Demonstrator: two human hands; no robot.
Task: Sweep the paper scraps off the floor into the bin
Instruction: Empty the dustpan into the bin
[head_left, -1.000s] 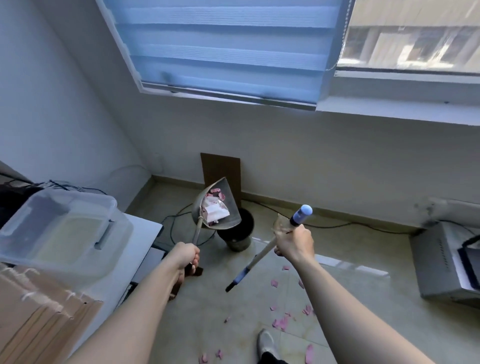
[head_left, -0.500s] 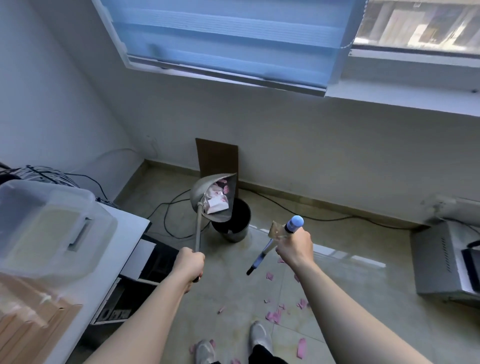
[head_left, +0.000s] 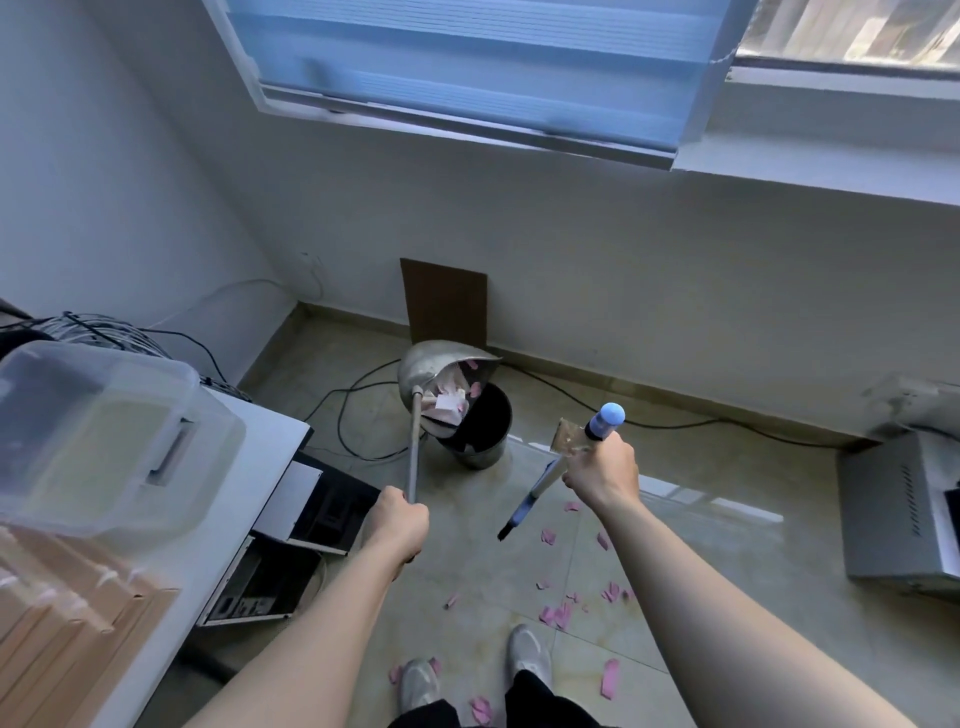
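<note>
The left hand (head_left: 397, 525) is clenched round the long metal shaft of the dustpan (head_left: 434, 366), whose pan is lifted and tilted with its mouth over the black bin (head_left: 485, 434). The bin stands on the floor (head_left: 675, 561) near the wall, at about 12 o'clock from the person's shoes (head_left: 527, 657). White and pink paper lies heaped in the pan (head_left: 449, 410) at its lower lip, right above the bin's opening.

The right hand (head_left: 602, 475) grasps the broom (head_left: 540, 486) just below its blue cap, the shaft slanting down toward 7 o'clock and ending in a dark tip clear of the floor.

Pink paper scraps (head_left: 556, 616) lie scattered on the tiles — some beneath the broom, more around the shoes, one larger strip at 4 o'clock from them.

At 9 o'clock in the view a white worktop (head_left: 270, 441) carries a clear plastic box (head_left: 104, 431). A brown cardboard sheet (head_left: 447, 301) leans on the wall behind the bin, a black cable (head_left: 345, 400) loops over the floor beside it, and a grey metal case (head_left: 893, 509) sits at 3 o'clock.
</note>
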